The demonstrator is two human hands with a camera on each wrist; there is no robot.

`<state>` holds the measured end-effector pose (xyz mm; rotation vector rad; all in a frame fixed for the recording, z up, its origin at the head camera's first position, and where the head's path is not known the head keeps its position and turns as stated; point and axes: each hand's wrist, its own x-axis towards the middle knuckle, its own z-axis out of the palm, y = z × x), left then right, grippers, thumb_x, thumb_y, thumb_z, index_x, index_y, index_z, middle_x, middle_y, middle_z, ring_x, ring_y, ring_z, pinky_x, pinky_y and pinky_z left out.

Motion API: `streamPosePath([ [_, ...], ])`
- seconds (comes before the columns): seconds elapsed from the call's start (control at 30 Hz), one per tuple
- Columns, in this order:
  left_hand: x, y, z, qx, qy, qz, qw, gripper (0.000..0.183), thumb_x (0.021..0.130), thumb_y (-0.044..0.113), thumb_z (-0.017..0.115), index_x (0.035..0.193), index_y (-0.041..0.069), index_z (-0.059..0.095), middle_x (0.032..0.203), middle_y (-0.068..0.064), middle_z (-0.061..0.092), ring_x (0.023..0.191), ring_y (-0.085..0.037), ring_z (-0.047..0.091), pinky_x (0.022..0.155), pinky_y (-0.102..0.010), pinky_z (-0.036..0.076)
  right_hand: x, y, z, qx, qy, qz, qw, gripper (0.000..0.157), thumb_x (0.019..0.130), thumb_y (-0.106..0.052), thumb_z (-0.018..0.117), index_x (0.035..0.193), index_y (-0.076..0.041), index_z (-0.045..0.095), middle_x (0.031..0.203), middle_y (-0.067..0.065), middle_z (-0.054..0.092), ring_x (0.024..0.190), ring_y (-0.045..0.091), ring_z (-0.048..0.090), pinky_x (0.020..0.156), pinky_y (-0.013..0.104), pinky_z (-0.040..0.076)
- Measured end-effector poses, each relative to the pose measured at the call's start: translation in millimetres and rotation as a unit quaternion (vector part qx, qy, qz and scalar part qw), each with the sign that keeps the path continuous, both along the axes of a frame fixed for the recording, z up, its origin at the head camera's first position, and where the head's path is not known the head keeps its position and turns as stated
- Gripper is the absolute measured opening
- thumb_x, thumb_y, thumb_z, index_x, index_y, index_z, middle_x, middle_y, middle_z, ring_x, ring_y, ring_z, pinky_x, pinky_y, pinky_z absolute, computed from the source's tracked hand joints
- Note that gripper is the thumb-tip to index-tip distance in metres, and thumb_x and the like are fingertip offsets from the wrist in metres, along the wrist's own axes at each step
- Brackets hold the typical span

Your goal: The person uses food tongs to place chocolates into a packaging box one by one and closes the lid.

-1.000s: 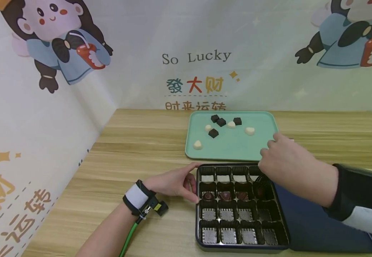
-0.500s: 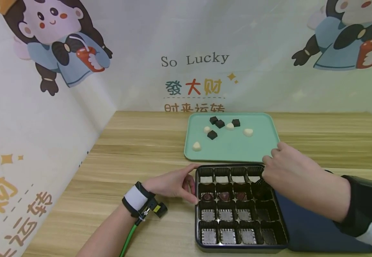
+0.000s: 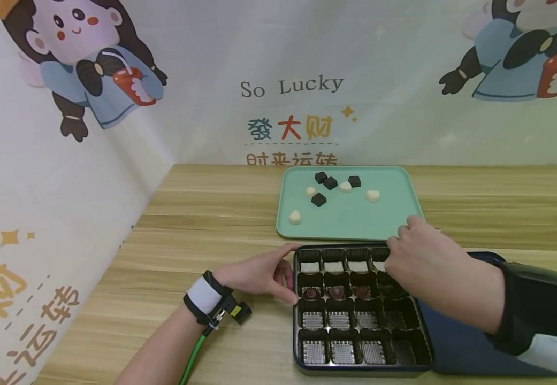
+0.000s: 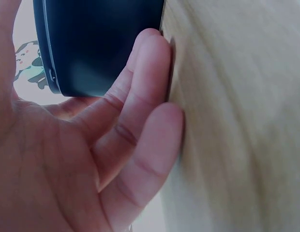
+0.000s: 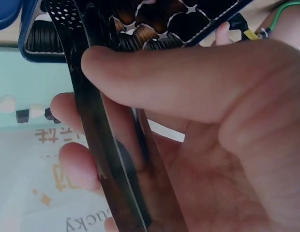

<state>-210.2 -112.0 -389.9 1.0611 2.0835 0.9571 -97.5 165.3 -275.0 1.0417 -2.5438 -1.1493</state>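
My right hand grips black tongs, thumb on one side and fingers on the other. Their perforated end dips into the right-hand compartment of the second row of a dark blue box; what it meets there is hidden. White pieces sit along the back row. Three patterned brown chocolates lie in the second row, and ribbed bottoms show in the two front rows. At the box's left side rests my left hand, thumb and index finger at its edge, other fingers bent loosely against the tabletop.
Behind the box lies a mint-green tray with several dark chocolate pieces and several white ones. A flat dark blue lid lies right of the box, under my right forearm. A printed backdrop stands behind the table.
The tongs' perforated end has gone lower and nearer, into the second-row right compartment. My right hand has shifted slightly left in the last half second. My left hand stays put.
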Motion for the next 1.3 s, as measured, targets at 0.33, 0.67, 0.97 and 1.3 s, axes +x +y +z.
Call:
streamPosePath([
  [0.33,0.1,0.9,1.5,-0.001,0.006,0.0,1.0,0.102,0.071,0.035,0.075,0.145,0.024,0.005,0.086,-0.001,0.061,0.074,-0.016,0.057,0.068,-0.03,0.046,-2.8,1.2,0.3,-0.02,-0.008,0.002,1.0,0.035,0.073,-0.016,0.071,0.055,-0.018,0.042,0.056,-0.001,0.03,0.052,0.014,0.026,0.055,0.028,0.024],
  [0.67,0.9,0.7,-3.5,-0.005,-0.001,0.004,1.0,0.102,0.071,0.035,0.074,0.145,0.022,0.005,0.086,-0.001,0.061,0.078,-0.015,0.057,0.068,-0.03,0.046,-9.0,4.2,-3.9,-0.081,-0.027,0.056,0.995,0.047,0.07,-0.002,0.067,0.05,-0.021,0.029,0.052,-0.006,0.018,0.057,0.012,0.009,0.055,0.029,0.008],
  [0.97,-2.0,2.0,1.7,-0.005,0.008,-0.002,1.0,0.102,0.071,0.036,0.074,0.145,0.025,0.005,0.086,0.0,0.061,0.08,-0.014,0.057,0.07,-0.03,0.046,0.9,8.6,-6.4,-0.1,-0.047,0.031,0.993,0.036,0.067,-0.005,0.073,0.054,-0.019,0.043,0.055,-0.003,0.033,0.046,0.01,0.029,0.04,0.025,0.029],
  [1.3,-1.0,1.2,-1.2,-0.002,0.004,-0.002,1.0,0.102,0.07,0.035,0.075,0.145,0.023,0.006,0.086,-0.001,0.061,0.08,-0.015,0.057,0.07,-0.03,0.046,-1.3,12.8,2.9,-0.119,-0.053,0.036,0.991,0.032,0.06,-0.004,0.075,0.056,-0.017,0.046,0.054,-0.005,0.037,0.044,0.008,0.03,0.037,0.026,0.031],
])
